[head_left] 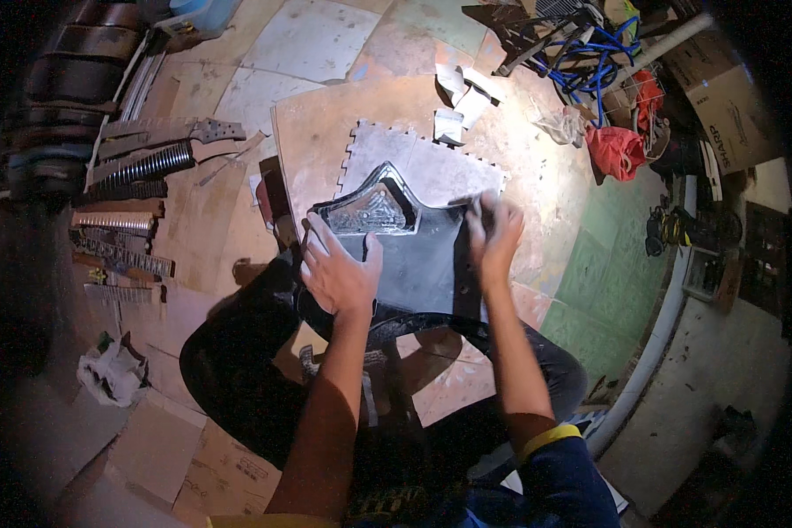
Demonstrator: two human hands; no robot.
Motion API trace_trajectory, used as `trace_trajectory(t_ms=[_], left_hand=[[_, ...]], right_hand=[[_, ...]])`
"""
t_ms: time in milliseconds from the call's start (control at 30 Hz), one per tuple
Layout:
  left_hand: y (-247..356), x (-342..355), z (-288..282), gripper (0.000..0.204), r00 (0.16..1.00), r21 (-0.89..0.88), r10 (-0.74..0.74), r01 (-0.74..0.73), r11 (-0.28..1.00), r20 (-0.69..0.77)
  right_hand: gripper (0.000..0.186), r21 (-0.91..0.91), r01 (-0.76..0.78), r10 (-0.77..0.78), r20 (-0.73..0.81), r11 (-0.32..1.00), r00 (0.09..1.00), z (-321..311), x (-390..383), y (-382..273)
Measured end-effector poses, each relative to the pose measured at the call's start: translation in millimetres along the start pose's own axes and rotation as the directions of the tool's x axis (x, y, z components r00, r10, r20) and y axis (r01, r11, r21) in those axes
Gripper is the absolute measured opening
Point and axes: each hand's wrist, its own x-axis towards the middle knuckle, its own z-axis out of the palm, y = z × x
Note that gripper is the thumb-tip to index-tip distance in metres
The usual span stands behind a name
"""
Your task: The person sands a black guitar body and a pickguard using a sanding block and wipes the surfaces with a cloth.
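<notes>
A dark grey moulded panel with a black rim and a roughly triangular recess rests across my lap. Light grey smears mark the inside of that recess. My left hand lies on the panel's left part, fingers stretched out and thumb spread apart, just below the recess. Over the panel's right edge is my right hand, its fingers bent and smeared by motion. Whether anything sits between those fingers is hidden by the blur. Beyond the panel, a pale interlocking foam mat lies on a tan board.
Folded pale sheets lie past the mat. At the left are several comb-like ribbed pieces and a crumpled white bag. Tangled blue cable, a red cloth and a cardboard box crowd the far right.
</notes>
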Motion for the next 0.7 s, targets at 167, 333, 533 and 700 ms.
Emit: trace_trajectory(t_ms=[167,333,533,700], left_hand=[[-17,2,-4,0.099,1.0,0.046,-0.009,0.01,0.999,-0.025],[-6,5,-7,0.101,1.0,0.043,0.007,-0.008,0.999,0.022],[-12,4,-4,0.105,1.0,0.067,-0.008,0.006,0.998,0.022],[-7,5,-8,0.103,0.996,0.03,-0.039,0.037,0.999,0.075]], right_hand=[[0.035,-0.104,0.339,-0.297,0.292,0.935,0.909,-14,-90,-42],[0.028,-0.076,0.235,-0.232,0.046,0.969,0.972,-3,13,-24],[0.029,-0.145,0.285,-0.255,0.195,0.948,0.947,-1,-83,-18],[0.032,-0.231,0.286,-0.295,-0.005,0.93,0.956,-3,27,-17]])
